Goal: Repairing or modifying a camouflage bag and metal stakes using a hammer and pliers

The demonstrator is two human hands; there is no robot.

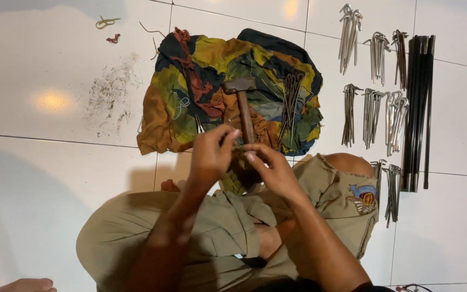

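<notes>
My left hand (211,153) and my right hand (272,168) meet in front of me over the near edge of a crumpled multicoloured cloth (206,81). Their fingertips pinch a small thin item between them, too small to make out. A hammer (242,103) with a wooden handle lies on the cloth just beyond my fingers, head pointing away. A bundle of dark metal pegs (290,103) rests on the cloth to the right of the hammer. I sit cross-legged in khaki trousers.
Several bundles of silver hooked tent pegs (374,111) lie in rows on the white tiled floor at the right, beside a bundle of black poles (418,108). Dark grit (109,94) and small wire scraps (106,22) lie at the left.
</notes>
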